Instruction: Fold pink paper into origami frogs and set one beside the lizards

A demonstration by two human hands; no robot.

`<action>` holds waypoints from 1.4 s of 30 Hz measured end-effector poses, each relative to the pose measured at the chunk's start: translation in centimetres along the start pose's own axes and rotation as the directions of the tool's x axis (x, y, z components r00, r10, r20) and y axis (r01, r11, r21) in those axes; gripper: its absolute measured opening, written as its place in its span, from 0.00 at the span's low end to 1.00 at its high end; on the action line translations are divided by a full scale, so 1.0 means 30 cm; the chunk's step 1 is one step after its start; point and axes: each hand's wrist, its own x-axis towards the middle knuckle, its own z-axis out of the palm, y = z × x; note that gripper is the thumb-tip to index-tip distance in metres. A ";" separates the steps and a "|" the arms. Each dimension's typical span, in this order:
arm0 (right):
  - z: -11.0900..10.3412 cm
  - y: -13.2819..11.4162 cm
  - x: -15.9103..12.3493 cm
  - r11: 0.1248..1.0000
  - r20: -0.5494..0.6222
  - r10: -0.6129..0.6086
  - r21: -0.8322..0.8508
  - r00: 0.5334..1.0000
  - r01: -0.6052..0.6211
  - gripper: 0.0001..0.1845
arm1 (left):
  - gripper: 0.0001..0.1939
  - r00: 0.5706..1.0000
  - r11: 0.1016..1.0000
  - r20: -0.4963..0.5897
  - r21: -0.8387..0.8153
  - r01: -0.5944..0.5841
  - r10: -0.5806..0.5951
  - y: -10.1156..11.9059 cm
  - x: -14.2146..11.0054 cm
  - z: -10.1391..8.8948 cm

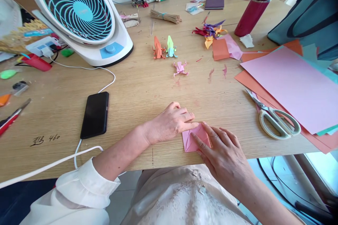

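A small square of pink origami paper (189,143) with diagonal crease lines lies near the table's front edge. My right hand (224,151) rests over its right side, fingers stretched out and lying on the paper. From the upper left, my left hand (174,121) reaches its index finger to the paper's top edge. The other fingers of that hand are loosely bent and apart, touching the tabletop. Part of the paper is hidden under my right hand. Farther back sits a folded pink paper frog (180,68), with an orange paper figure (158,48) and a green paper figure (170,47) behind it.
White-handled scissors (274,117) lie at the right beside stacked coloured paper sheets (293,81). A black phone (94,115) on a cable lies left. A fan (111,47), a dark red flask (256,8) and a pile of colourful folded paper (210,30) stand farther back.
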 end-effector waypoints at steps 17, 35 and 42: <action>0.002 0.002 -0.003 1.000 0.011 0.000 -0.007 1.000 0.000 0.19 | 0.20 0.982 0.981 0.036 0.039 -0.189 0.188 -0.080 -0.012 -0.039; 0.006 0.006 -0.009 1.000 0.022 -0.003 -0.010 1.000 0.003 0.19 | 0.24 0.973 0.975 0.185 0.145 -0.169 0.141 -0.114 -0.067 -0.064; 0.002 0.004 -0.007 1.000 0.019 -0.004 -0.005 1.000 0.004 0.21 | 0.22 0.983 0.971 0.103 0.171 -0.169 0.153 -0.041 -0.078 -0.029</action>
